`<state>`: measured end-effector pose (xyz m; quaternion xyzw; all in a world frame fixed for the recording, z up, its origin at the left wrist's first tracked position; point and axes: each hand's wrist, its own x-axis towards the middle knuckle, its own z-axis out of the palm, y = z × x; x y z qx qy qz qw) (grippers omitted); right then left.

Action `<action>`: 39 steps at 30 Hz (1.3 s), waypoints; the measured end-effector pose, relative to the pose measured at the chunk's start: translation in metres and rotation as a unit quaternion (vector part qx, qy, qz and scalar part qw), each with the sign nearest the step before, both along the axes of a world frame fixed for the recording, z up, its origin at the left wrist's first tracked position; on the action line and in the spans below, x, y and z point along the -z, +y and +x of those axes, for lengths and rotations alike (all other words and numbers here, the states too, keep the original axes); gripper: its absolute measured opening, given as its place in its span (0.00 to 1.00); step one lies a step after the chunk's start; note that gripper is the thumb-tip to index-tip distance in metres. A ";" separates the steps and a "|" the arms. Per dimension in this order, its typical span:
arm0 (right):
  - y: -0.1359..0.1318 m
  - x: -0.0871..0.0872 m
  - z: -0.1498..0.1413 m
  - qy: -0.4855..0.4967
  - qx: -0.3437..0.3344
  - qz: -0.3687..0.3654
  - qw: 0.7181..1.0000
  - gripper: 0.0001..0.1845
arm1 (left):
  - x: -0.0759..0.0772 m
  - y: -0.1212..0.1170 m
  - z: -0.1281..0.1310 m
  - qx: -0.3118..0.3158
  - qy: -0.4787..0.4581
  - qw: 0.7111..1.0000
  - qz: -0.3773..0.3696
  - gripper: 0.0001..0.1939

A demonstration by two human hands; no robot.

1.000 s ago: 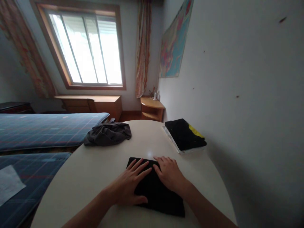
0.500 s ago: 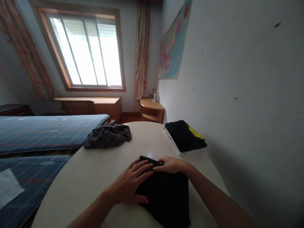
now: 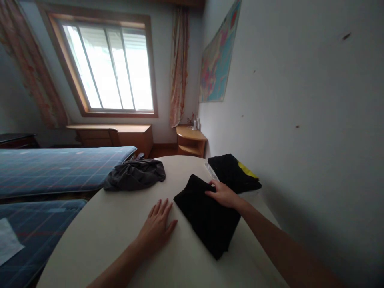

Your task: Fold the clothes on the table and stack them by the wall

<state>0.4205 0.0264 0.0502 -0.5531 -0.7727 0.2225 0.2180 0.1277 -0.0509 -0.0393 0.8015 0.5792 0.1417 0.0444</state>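
Observation:
A folded black garment [image 3: 207,222] lies at an angle on the white round table [image 3: 120,224], its exact kind not clear. My right hand [image 3: 223,195] grips its far right edge, thumb and fingers closed on the cloth. To the left of the garment, my left hand [image 3: 159,226] rests on the tabletop with fingers stretched out, holding nothing. Just beyond my right hand is a stack of folded black clothes [image 3: 232,172] with a yellow patch, lying on something white or clear. A crumpled dark grey cloth [image 3: 136,175] sits at the table's far left edge.
Blue plaid mattresses [image 3: 66,170] are to the left of the table, with a white paper [image 3: 9,240] on the nearer one. The wall [image 3: 315,160] runs close along the right side. A wooden corner shelf [image 3: 192,138] and a low desk [image 3: 126,132] stand beyond.
My right hand has pulled the black garment forward and turned it towards the stack. My left hand has come off the garment and moved left onto the table.

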 end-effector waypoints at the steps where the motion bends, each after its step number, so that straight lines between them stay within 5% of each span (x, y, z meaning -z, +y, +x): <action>1: 0.006 -0.005 0.003 0.004 0.014 0.011 1.000 0.16 | 0.000 0.000 0.000 0.002 0.006 1.000 -0.006 0.32; 8: 0.059 -0.055 0.026 -0.024 0.070 0.107 0.991 0.13 | -0.002 0.002 -0.001 0.000 0.000 1.000 -0.023 0.31; 17: 0.122 -0.115 0.088 0.035 0.194 0.074 0.978 0.22 | 0.007 0.003 -0.003 0.008 -0.001 1.000 -0.005 0.30; 22: 0.134 -0.090 0.131 -0.051 0.272 0.030 0.961 0.27 | 0.008 0.003 -0.002 0.008 -0.014 1.000 0.004 0.30; 28: 0.133 -0.049 0.148 -0.116 0.288 0.023 0.950 0.21 | 0.005 0.004 -0.001 0.005 -0.019 1.000 -0.023 0.31; 34: 0.138 -0.048 0.151 -0.126 0.292 0.058 0.946 0.24 | 0.010 0.005 -0.003 0.010 -0.016 1.000 0.002 0.30; 39: 0.130 -0.045 0.137 -0.228 0.332 0.089 0.911 0.29 | 0.005 0.004 -0.001 0.006 -0.004 1.000 -0.018 0.31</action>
